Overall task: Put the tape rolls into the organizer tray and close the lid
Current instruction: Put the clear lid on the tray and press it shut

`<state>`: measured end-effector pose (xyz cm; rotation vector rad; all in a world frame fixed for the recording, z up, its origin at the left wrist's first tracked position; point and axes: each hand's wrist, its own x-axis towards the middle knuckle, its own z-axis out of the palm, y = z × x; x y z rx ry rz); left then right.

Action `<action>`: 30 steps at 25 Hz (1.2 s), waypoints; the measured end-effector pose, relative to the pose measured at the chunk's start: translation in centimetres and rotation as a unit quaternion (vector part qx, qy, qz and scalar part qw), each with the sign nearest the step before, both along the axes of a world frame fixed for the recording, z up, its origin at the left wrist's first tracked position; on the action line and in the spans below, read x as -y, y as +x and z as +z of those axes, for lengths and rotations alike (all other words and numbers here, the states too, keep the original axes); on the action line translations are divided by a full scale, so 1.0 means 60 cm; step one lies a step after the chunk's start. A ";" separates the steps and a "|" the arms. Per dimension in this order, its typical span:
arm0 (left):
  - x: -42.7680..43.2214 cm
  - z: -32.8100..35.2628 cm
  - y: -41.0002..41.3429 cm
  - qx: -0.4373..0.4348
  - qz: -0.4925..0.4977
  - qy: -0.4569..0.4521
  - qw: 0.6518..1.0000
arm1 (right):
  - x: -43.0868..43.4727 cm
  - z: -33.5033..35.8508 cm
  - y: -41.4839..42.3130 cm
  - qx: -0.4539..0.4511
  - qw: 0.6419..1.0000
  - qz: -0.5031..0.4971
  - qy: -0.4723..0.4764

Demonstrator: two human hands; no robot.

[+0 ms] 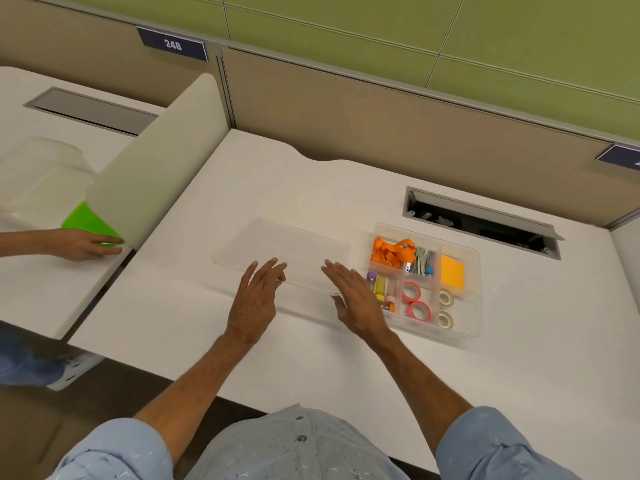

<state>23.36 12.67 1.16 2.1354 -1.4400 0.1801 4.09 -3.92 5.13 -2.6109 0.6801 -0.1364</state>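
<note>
Left of the tray (476, 292), tapes (417, 303) already stowed, your left hand (254, 299) and right hand (356, 299) reached, fingers spread, empty, for the lid (294, 244).

Tray's (478, 292) near-left corner behind right hand (356, 303), perhaps touching.

- The clear organizer tray (476, 271) is sitting open on the white desk, its compartments partly filled
- Two red tape rolls (416, 302) are lying flat in a middle compartment, touching each other
- Two pale tape rolls (446, 309) are lying in the compartment just beside them
- The clear lid (282, 252) is lying flat, just left of the tray
</note>
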 end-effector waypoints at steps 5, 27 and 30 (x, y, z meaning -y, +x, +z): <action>0.012 0.029 0.002 0.059 0.019 -0.026 0.998 | 0.023 0.032 0.015 0.062 0.989 -0.096 0.091; 0.130 0.080 -0.062 -0.295 0.265 -0.156 0.905 | 0.162 0.074 -0.100 0.358 0.715 -0.355 0.484; 0.157 0.066 -0.105 -0.351 0.220 -0.113 0.903 | 0.176 0.070 -0.147 0.341 0.730 -0.402 0.434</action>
